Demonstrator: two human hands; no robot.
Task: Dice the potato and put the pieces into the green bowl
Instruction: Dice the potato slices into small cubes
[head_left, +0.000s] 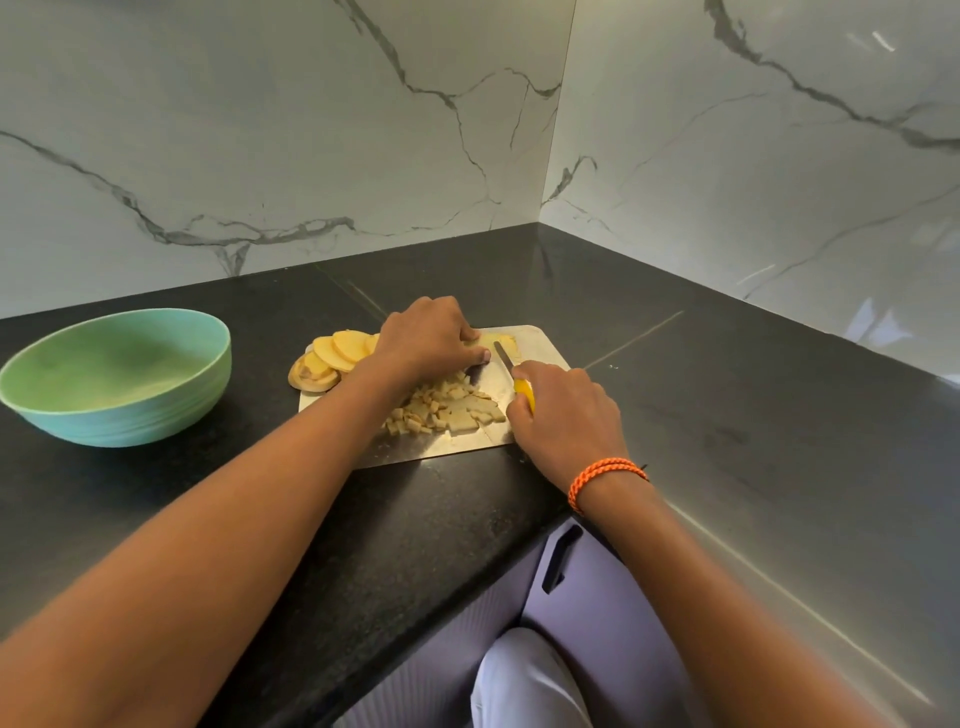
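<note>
The left hand (426, 338) covered most of the potato slice (501, 344) on the far part of the metal cutting board (540, 348), so only the slice's right end was visible. Its fingers were curled down on that slice and held it in place. The right hand (563, 410) had a clenched grip around the yellow handle of the knife (506, 361); the hand hid nearly all of the handle, and only the short blade showed, lying across the slice just beside the left fingertips. Whether the edge had already entered the slice could not be seen.

The diced pieces (447, 408) lay in a loose heap on the board, between the two hands and partly under the left wrist. A stack of uncut slices (337, 353) rested at the board's left edge, half on the dark table (727, 395). The green bowl (117, 376) stood well apart to the left, and nothing could be made out inside it.
</note>
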